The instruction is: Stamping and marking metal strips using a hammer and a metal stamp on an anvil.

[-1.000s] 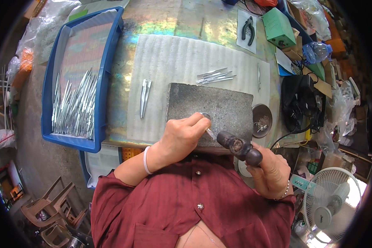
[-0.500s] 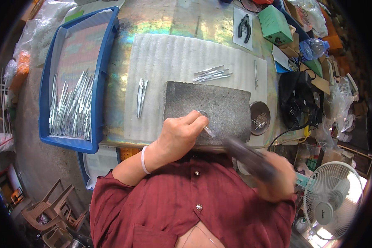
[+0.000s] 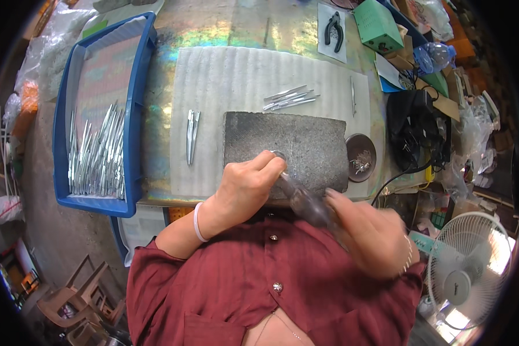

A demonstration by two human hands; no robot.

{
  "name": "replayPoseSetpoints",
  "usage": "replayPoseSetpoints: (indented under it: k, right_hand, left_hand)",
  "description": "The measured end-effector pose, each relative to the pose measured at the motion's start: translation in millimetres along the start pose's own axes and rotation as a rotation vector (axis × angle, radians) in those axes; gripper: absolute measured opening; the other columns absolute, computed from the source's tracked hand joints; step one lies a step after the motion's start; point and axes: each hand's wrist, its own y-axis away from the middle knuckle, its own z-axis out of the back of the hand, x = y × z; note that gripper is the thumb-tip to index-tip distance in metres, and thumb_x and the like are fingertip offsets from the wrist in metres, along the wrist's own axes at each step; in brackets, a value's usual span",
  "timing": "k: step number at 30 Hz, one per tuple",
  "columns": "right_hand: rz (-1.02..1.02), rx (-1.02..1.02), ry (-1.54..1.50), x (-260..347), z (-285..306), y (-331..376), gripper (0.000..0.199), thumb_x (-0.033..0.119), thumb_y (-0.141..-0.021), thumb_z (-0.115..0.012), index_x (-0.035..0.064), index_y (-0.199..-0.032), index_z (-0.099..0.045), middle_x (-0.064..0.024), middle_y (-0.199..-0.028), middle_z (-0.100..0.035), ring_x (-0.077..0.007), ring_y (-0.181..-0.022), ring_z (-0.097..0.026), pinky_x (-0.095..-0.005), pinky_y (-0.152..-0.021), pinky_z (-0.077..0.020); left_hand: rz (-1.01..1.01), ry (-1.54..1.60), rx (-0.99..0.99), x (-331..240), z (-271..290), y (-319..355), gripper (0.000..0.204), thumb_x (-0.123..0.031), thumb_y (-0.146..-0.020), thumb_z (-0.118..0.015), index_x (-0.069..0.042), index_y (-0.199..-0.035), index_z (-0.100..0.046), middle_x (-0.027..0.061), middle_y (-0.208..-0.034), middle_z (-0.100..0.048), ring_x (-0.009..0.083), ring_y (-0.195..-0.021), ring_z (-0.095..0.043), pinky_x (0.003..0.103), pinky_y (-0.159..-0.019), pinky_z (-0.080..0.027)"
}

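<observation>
My left hand (image 3: pixel 251 176) is closed in a pinch over the grey stone block (image 3: pixel 314 135). A small shiny metal piece (image 3: pixel 278 154) shows at its fingertips, the rest hidden by the fingers. My right hand (image 3: pixel 372 233), blurred by motion, grips a dark elongated tool (image 3: pixel 311 205) whose exact kind I cannot make out. The tool's far end is close beside my left fingertips, over the block's near edge; whether it touches anything cannot be told. Slim silvery tweezer-like pieces (image 3: pixel 291 99) lie behind the block, and a few more (image 3: pixel 192 137) are to its left.
A blue tray (image 3: pixel 134 115) with many slim metal pieces stands at left. Right of the block sits a small round bowl (image 3: pixel 353 144) of tiny metal bits. Black-handled pliers (image 3: pixel 334 33), a green box (image 3: pixel 379 26), a black bag (image 3: pixel 406 124) and a fan (image 3: pixel 467 265) are at right.
My right hand and the dark tool have moved left and inward, toward my left fingertips. My left hand keeps its pinch at the block. The whole view has shifted slightly.
</observation>
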Motion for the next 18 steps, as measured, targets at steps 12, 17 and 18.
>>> replayPoseSetpoints:
  k: [12, 17, 18]
  right_hand:
    - [0.063, -0.705, -0.567, -39.6, -90.2, -48.8, 0.048, -0.005, -0.077, -0.063, -0.0003, -0.123, -0.052, -0.0142, -0.080, -0.055, -0.0272, -0.064, -0.057, -0.0317, -0.058, -0.0460]
    - [-0.023, -0.704, -0.499, -49.4, -120.4, -73.2, 0.050, 0.000, -0.079, -0.061, 0.0070, -0.127, -0.050, -0.0121, -0.081, -0.055, -0.0284, -0.062, -0.056, -0.0372, -0.056, -0.0454]
    - [-0.026, -0.705, -0.502, -50.2, -124.5, -75.5, 0.050, 0.000, -0.079, -0.061, 0.0070, -0.127, -0.050, -0.0121, -0.081, -0.055, -0.0284, -0.062, -0.056, -0.0372, -0.056, -0.0454]
  left_hand:
    - [0.681, 1.514, -0.112, 1.9, 39.6, 1.6, 0.014, -0.014, -0.094, -0.054, -0.001, -0.095, -0.057, 0.0125, -0.089, -0.065, 0.0161, -0.065, -0.066, 0.023, -0.057, -0.055]
    - [0.733, 1.582, -0.081, -1.1, 42.4, 0.7, 0.016, -0.017, -0.094, -0.053, -0.001, -0.095, -0.056, 0.0133, -0.089, -0.064, 0.0162, -0.066, -0.067, 0.023, -0.057, -0.056]
    - [0.736, 1.583, -0.085, -1.0, 41.7, 0.4, 0.016, -0.017, -0.094, -0.053, -0.001, -0.095, -0.056, 0.0133, -0.089, -0.064, 0.0160, -0.066, -0.067, 0.023, -0.057, -0.056]
